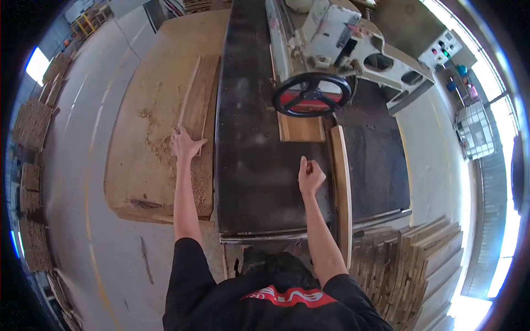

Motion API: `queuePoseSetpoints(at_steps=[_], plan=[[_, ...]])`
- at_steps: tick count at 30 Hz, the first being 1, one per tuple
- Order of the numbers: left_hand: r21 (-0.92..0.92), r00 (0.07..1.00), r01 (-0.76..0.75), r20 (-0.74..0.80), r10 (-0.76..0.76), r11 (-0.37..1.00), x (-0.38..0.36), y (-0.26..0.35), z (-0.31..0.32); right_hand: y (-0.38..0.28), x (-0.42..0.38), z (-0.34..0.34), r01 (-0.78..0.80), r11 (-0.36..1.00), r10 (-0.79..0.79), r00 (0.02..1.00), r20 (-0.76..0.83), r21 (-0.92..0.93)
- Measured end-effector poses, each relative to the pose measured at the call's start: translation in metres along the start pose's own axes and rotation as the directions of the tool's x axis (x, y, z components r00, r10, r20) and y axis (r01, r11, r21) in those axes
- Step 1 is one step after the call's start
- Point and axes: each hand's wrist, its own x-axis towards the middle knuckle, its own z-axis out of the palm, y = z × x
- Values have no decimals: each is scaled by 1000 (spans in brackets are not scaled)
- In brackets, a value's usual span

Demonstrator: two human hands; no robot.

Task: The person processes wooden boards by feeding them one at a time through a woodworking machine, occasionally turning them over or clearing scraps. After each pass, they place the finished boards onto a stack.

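My left hand (pixel 186 144) spans the near end of a long wooden board (pixel 201 105), fingers on its left side and thumb on its right. The board lies lengthwise on a wood-topped side table (pixel 127 182) scattered with shavings. Over the dark machine table (pixel 259 187), my right hand (pixel 311 177) is curled closed, and nothing shows in it. Just beyond that hand, a short wooden piece (pixel 301 129) sits partly beneath the machine's black handwheel (pixel 312 95). To its right, a wooden fence strip (pixel 342 187) runs lengthwise.
The machine body (pixel 331 38) rises at the far end of the dark table. A control box with buttons (pixel 440 49) stands at the far right. Stacked boards (pixel 419 265) are at the near right, and more wood piles (pixel 33 127) line the left.
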Motion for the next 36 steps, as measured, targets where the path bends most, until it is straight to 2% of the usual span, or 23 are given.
queuePoseSetpoints(at_steps=[2,3,6,7,8,9,10,11,12,13,14,16,19,25,27,28,30,31,34,36], plan=[[-22,998,49,-36,-50,999,-6,-1,-3,0,0,-5,-62,998,62,997,42,11],[27,995,63,-80,-61,998,-13,3,-3,8,-1,-5,-97,995,94,993,71,33],[-93,1000,9,30,-6,996,-36,3,-13,-8,4,-8,-166,983,155,979,130,78],[-414,999,23,-27,-38,910,-49,-9,2,-15,0,-10,-194,977,181,973,143,85],[-627,984,170,155,-93,761,-61,-27,9,-8,-2,-6,-154,986,145,983,111,71],[-772,939,329,331,-98,543,-93,-23,-10,6,1,0,-106,993,101,992,81,57],[-899,920,383,391,-2,215,-123,-25,-5,22,5,5,-46,998,44,997,60,45],[-880,890,456,447,95,-132,-153,-27,0,35,9,9,56,998,-57,997,44,20],[-762,918,397,332,219,-511,-179,-31,19,29,11,9,59,996,-63,997,55,61],[-596,877,476,264,403,-646,-209,-26,9,21,8,7,56,994,-62,996,65,99],[-406,815,566,143,561,-718,-240,-17,-2,16,6,3,46,990,-56,996,73,133],[-53,841,504,255,477,-862,-298,-7,-3,21,10,4,52,990,-65,993,94,133],[71,815,527,241,527,-847,-357,-19,7,25,10,2,62,977,-93,985,145,205],[66,813,525,256,523,-849,-428,-50,20,35,3,-14,40,929,-145,954,262,368],[-39,839,492,289,461,-870,-444,-61,27,40,-12,-24,22,929,-133,952,277,369],[-82,850,472,306,429,-878,-455,-63,35,44,-25,-31,62,927,-168,950,263,369],[-277,832,459,468,299,-844,-470,-92,57,52,-47,-49,155,921,-247,941,229,359],[-369,815,466,533,228,-805,-475,-105,64,55,-54,-57,148,938,-229,943,240,312],[-545,815,534,534,223,-647,-483,-114,51,63,-59,-67,94,917,-205,945,256,387],[-773,831,554,537,146,-310,-494,-103,30,66,-56,-65,109,935,-209,938,276,338]])
